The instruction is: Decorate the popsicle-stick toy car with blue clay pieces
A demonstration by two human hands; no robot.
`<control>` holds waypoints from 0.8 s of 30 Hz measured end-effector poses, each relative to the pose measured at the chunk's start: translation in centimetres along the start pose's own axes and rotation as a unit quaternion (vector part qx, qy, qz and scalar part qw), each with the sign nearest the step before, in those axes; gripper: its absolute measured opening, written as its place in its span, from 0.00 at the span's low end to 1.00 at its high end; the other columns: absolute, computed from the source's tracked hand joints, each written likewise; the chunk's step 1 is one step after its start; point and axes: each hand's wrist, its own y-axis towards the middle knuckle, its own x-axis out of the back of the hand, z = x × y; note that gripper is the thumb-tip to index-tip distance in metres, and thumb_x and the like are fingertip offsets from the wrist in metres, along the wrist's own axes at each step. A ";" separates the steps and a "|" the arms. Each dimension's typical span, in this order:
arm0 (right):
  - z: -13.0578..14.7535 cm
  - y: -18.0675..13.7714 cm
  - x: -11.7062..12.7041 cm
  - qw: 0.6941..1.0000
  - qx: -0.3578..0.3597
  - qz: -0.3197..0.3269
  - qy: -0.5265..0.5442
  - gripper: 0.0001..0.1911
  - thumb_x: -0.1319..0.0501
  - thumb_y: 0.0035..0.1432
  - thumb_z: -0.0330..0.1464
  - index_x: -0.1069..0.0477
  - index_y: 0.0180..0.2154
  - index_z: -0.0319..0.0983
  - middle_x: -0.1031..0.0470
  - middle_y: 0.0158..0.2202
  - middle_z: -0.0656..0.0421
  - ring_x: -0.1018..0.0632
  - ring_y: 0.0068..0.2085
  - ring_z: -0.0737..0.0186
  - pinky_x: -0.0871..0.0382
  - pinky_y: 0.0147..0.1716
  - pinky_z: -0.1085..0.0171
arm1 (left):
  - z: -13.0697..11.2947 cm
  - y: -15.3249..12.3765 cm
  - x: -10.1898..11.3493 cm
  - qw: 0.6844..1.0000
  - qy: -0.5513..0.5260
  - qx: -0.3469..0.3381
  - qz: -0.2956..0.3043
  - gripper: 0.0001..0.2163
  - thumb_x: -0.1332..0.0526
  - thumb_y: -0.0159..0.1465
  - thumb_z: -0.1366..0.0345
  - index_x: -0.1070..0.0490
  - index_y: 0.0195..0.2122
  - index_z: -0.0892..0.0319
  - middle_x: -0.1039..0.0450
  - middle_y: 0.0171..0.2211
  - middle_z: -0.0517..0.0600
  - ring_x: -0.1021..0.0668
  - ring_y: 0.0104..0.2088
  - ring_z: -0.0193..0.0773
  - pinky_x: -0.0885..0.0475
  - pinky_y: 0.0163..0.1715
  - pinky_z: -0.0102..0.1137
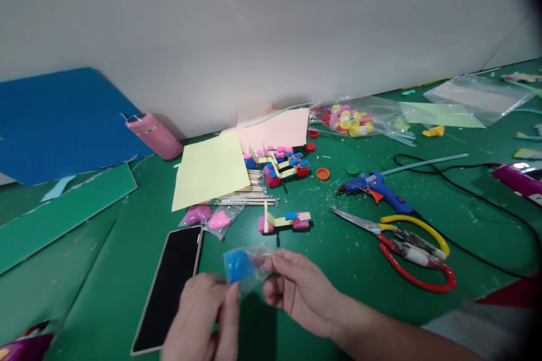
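In a narrow grip, our left hand point(200, 313) and right hand point(302, 292) hold a clear plastic bag point(253, 280) around a blue lump point(237, 264).

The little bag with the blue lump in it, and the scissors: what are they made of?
Bag: probably thin, shiny plastic, because it is see-through and crinkled.

Blue lump: maybe soft clay, smooth and rounded, but its look leaves that open.

Scissors: grey blades look like metal; coloured handles, smooth and bright, are likely plastic.
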 end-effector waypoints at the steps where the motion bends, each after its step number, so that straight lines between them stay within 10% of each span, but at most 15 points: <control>1: -0.1 0.0 0.0 1.000 0.002 -0.004 0.002 0.11 0.37 0.49 0.36 0.33 0.27 0.34 0.28 0.22 0.63 0.27 0.21 0.74 0.38 0.24 0.72 | 0.2 -0.1 0.0 1.000 0.020 -0.013 -0.007 0.06 0.45 0.55 0.75 0.38 0.24 0.58 0.37 0.22 0.47 0.31 0.23 0.33 0.34 0.25 0.26; 17: -0.1 0.6 -0.5 1.000 -0.003 -0.023 0.014 0.12 0.38 0.48 0.37 0.37 0.25 0.36 0.29 0.21 0.63 0.27 0.20 0.72 0.40 0.24 0.71 | 1.2 -0.7 -0.9 0.999 0.019 -0.022 -0.032 0.05 0.42 0.53 0.76 0.35 0.27 0.60 0.36 0.26 0.49 0.30 0.27 0.33 0.34 0.28 0.26; 24: 0.1 0.8 -0.5 0.995 0.032 -0.030 -0.092 0.14 0.38 0.46 0.40 0.37 0.23 0.36 0.31 0.19 0.64 0.27 0.21 0.70 0.41 0.26 0.69 | 1.4 0.0 -1.9 0.965 -0.134 0.219 -0.054 0.04 0.45 0.57 0.68 0.36 0.24 0.57 0.36 0.23 0.45 0.32 0.24 0.31 0.36 0.23 0.24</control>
